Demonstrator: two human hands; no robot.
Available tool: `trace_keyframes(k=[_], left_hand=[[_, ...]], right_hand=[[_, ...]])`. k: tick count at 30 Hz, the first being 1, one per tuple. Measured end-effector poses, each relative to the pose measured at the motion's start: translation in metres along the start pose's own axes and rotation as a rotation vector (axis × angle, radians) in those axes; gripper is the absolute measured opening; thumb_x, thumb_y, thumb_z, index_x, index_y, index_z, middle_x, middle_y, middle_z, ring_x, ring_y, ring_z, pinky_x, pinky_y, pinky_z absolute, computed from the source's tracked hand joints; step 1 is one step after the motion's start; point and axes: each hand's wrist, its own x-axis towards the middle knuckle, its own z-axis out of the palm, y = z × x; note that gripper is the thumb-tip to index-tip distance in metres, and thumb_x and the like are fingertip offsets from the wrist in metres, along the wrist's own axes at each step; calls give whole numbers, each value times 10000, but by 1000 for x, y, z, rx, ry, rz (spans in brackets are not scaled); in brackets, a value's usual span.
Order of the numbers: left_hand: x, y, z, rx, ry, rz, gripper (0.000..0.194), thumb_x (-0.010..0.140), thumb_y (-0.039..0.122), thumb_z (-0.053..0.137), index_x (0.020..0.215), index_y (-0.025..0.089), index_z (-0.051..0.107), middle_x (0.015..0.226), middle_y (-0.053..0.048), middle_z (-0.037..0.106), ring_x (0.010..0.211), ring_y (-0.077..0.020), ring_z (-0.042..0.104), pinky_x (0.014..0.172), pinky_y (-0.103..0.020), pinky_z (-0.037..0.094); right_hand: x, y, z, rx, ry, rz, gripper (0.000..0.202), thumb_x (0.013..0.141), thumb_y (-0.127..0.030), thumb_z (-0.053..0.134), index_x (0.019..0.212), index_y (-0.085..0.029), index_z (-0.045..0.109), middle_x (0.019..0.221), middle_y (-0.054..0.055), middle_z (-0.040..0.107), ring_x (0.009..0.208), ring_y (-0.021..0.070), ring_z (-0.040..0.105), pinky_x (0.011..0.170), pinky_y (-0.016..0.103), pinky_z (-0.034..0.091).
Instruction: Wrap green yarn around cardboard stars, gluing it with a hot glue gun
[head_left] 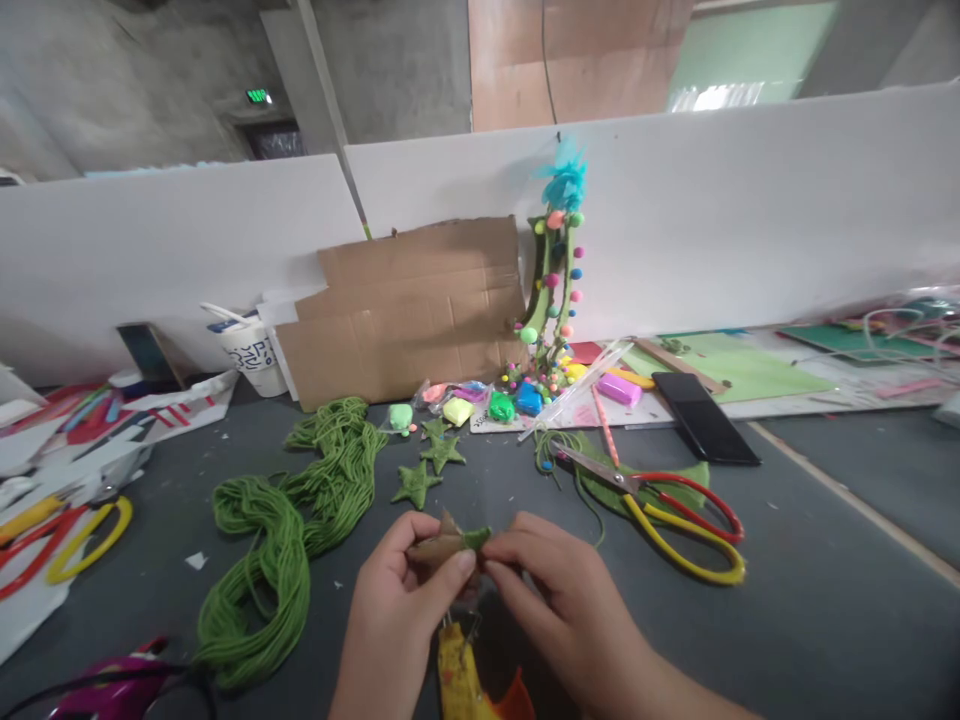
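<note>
Craft workshop: hanks of green yarn (337, 485) left of centre, scissors (628, 484) lower right, bare concrete wall (172, 65) upper left.

A long, low white partition panel (712, 230) is standing along the far side of a flat, dark grey table (832, 630). Above and behind the panel, a rough grey concrete wall (409, 65) is rising, a small rectangular green sign (258, 96) is glowing, and a flat pinkish-brown surface (607, 65) is showing.

The cardboard sheet (420, 310) looks matt and creased; in front of it lie fibrous green yarn (337, 490), fuzzy stars (416, 485) and a matt card piece (437, 549); to its right, a glossy phone (705, 418) and metal-bladed, plastic-handled scissors (626, 482).
</note>
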Motion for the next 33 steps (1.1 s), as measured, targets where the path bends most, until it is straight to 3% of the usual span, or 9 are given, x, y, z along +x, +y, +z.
trace_keyframes(k=[5, 11, 14, 18, 21, 25, 28, 31, 33], left_hand=[[2, 0, -4, 150, -19, 22, 183, 610, 245, 714, 680, 185, 556, 542, 50, 592, 473, -122, 530, 467, -227, 483], [3, -1, -3, 351, -109, 55, 104, 613, 154, 653, 649, 193, 564, 496, 59, 578, 473, -120, 535, 462, -193, 418], [1, -1, -1, 327, -196, 1, 113, 607, 141, 655, 640, 194, 562, 478, 41, 605, 465, -127, 550, 446, -189, 411], [-4, 0, -2, 194, -349, -130, 169, 607, 164, 694, 647, 188, 532, 449, 6, 635, 366, -97, 491, 377, -173, 381], [-6, 1, -5, 53, -429, -173, 211, 608, 206, 723, 691, 181, 531, 485, -31, 673, 353, -91, 490, 367, -170, 379], [-3, 2, -6, -73, -363, -104, 183, 620, 189, 733, 715, 161, 578, 534, -24, 673, 443, -109, 563, 440, -188, 442], [0, 1, -4, -143, -277, -59, 168, 644, 145, 717, 783, 146, 622, 595, -14, 662, 513, -118, 591, 461, -187, 456], [1, -3, -3, -212, -262, -96, 147, 680, 124, 692, 794, 151, 603, 652, -21, 676, 529, -107, 585, 466, -181, 447], [2, -4, -3, -216, -259, -123, 127, 704, 132, 680, 762, 159, 570, 623, -15, 676, 501, -97, 570, 482, -182, 447]], right_hand=[[-3, -3, -2, -294, -123, -142, 201, 869, -134, 422, 793, -167, 606, 737, 36, 568, 630, 144, 527, 558, 235, 365], [1, -16, -19, -433, -234, -78, 134, 815, -142, 493, 699, -180, 547, 722, 12, 552, 601, 132, 487, 528, 244, 310], [5, -23, -34, -390, -270, -28, 143, 787, -119, 514, 659, -179, 535, 689, -5, 531, 608, 122, 481, 534, 237, 300], [15, -28, -50, -194, -306, 60, 142, 761, -89, 534, 672, -184, 590, 663, -27, 516, 626, 110, 481, 549, 222, 311], [21, -23, -52, 125, -345, 218, 121, 752, -117, 561, 663, -181, 613, 644, -34, 506, 599, 99, 457, 533, 215, 309], [19, -10, -34, 720, -340, 562, 82, 750, -249, 624, 740, -180, 581, 550, -71, 432, 454, 59, 296, 420, 199, 176], [13, -3, -16, 1066, -376, 720, 142, 753, -259, 624, 744, -183, 505, 550, -80, 449, 401, 35, 184, 390, 200, 76], [10, 2, -6, 1129, -396, 757, 169, 750, -248, 628, 716, -173, 480, 582, -68, 491, 395, 25, 155, 385, 194, 54], [11, 5, -5, 1027, -349, 730, 158, 744, -241, 625, 712, -177, 485, 601, -50, 520, 421, 38, 260, 394, 177, 118]])
